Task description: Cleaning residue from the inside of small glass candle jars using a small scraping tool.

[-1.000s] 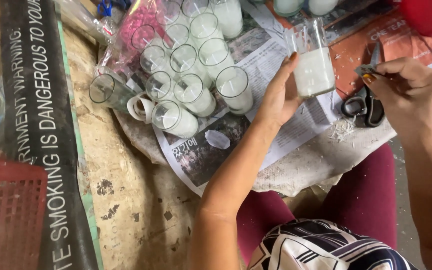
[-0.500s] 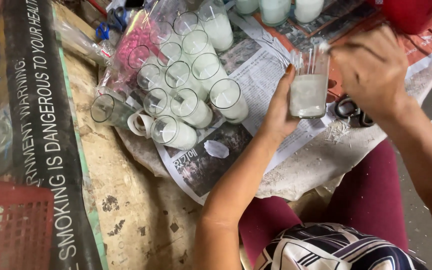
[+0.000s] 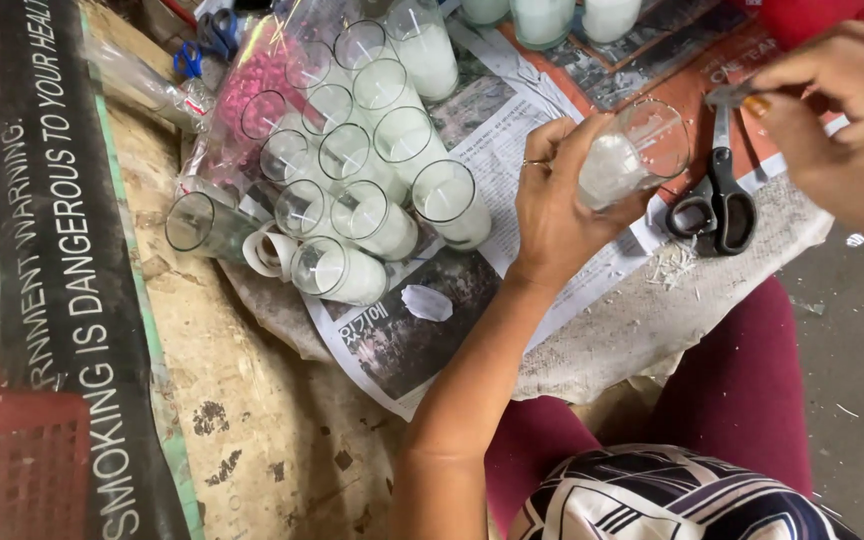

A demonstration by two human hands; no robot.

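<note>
Wax-filled glass (image 3: 632, 160) lies tilted in the left hand (image 3: 557, 215), fingers wrapped round it. The right hand (image 3: 842, 130), partly cut off, seems to pinch something small above the black scissors (image 3: 717, 200).

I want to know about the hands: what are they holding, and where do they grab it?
The left hand grips a wax-filled glass around its side, tilted. The right hand pinches something small at its fingertips; what it is cannot be told.
</note>
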